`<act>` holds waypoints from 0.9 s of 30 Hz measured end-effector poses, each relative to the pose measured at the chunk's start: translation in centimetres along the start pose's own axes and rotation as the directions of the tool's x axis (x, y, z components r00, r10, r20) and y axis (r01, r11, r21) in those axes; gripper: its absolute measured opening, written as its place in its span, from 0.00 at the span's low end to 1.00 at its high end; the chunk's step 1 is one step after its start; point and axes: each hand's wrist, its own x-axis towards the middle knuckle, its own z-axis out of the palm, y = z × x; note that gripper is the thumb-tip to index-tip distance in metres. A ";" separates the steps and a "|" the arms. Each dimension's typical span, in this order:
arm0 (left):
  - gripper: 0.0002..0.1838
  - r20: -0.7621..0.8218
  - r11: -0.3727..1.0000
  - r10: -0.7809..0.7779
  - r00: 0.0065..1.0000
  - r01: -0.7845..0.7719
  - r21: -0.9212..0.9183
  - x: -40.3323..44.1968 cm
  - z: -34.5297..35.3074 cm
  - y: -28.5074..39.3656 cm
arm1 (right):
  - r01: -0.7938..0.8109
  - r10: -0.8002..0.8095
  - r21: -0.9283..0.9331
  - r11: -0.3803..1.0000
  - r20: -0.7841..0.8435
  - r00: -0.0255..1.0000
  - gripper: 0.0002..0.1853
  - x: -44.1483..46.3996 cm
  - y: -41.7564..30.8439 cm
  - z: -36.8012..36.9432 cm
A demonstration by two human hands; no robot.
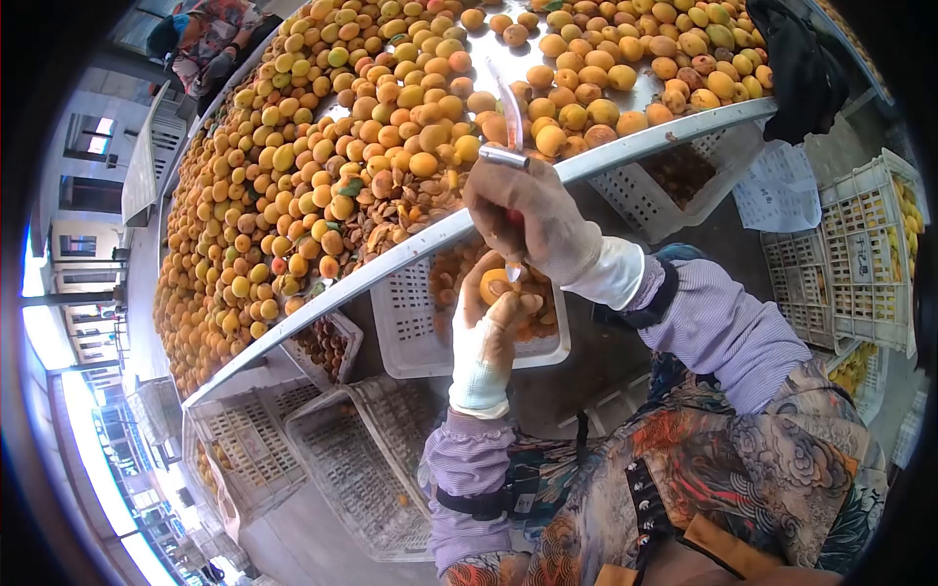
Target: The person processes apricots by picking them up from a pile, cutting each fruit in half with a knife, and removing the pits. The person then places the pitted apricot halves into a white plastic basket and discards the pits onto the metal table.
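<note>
My left hand [490, 337], in a stained white glove, is closed around an apricot [493, 285] just below the table's front edge. My right hand [535, 217], also gloved, is closed above it, with a small shiny blade [513, 272] pointing down from the fist against the fruit. Most of this cutting tool is hidden in the palm. A short metal cylinder [503, 156] and a curved metal strip [511, 105] show at the top of the right hand; whether they belong to the tool I cannot tell. Beneath both hands sits a white crate [410, 337] holding apricot pieces.
The metal table [352, 278] is heaped with apricots [293, 176], with shrivelled pieces [396, 205] near its edge. Crates stand below left [357, 469] and at right [840, 254]. A dark cloth [806, 73] hangs at the far right corner. Another person [210, 44] is at upper left.
</note>
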 end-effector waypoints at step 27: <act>0.28 -0.059 0.965 0.022 0.998 -0.006 0.262 -0.4 0.4 -0.1 | -0.054 0.066 0.131 0.990 -0.091 0.994 0.16 0.4 1.0 -0.2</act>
